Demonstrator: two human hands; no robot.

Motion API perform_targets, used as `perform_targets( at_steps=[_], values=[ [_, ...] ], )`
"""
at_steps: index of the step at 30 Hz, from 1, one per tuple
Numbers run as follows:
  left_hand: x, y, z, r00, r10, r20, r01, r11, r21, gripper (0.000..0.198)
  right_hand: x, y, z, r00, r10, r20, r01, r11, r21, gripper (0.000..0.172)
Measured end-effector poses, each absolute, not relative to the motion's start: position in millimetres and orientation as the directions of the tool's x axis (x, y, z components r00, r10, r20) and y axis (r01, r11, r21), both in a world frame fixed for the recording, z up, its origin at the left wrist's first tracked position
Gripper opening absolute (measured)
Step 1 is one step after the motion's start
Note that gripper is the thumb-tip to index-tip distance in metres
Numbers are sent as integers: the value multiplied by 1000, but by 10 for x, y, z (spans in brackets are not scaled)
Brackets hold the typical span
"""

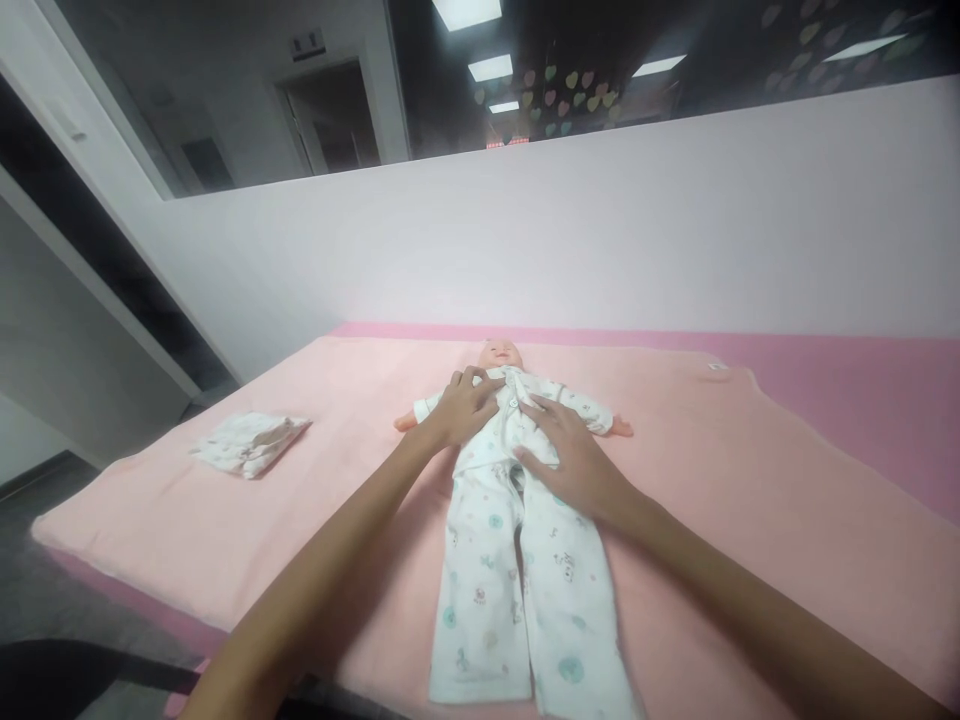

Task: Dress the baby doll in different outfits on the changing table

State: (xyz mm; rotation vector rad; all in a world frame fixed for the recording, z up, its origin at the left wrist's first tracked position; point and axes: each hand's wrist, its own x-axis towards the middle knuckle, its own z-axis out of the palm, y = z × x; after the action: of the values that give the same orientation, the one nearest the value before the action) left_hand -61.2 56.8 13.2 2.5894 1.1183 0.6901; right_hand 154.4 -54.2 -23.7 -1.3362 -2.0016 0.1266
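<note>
A baby doll (501, 354) lies on its back on a pink blanket (675, 460), dressed in a white printed sleepsuit (517, 580) whose long legs reach toward me. My left hand (463, 406) rests on the doll's chest on the left side, fingers bent and pressing on the cloth near the front opening. My right hand (571, 455) lies flat on the doll's belly and right side, fingers stretched out over the suit. Neither hand lifts anything.
A folded white printed cloth (250, 443) lies on the blanket at the left. The blanket covers a darker pink mat (862, 390) against a pale wall (600, 240). The table's left edge drops to a grey floor (45, 600).
</note>
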Motion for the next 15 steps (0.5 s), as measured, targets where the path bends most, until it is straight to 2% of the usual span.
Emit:
perform_targets(
  at_steps=[3,8,12,15],
  values=[
    [-534,623,211,607,747,271,650,-663,372,41,1538,-616,-238,-238,843,483,808,448,-383,76],
    [-453,672,261,564,795,223,692,-602,398,38,1534,-632,-200,-259,780,570,853,462,-243,60],
    [-545,453,213,563,781,270,657,-621,427,45,1608,-672,-223,-389,690,610,834,545,-85,68],
    [-697,110,143,573,777,261,634,-622,460,59,1688,-732,-248,-443,663,603,803,592,-61,67]
  ],
)
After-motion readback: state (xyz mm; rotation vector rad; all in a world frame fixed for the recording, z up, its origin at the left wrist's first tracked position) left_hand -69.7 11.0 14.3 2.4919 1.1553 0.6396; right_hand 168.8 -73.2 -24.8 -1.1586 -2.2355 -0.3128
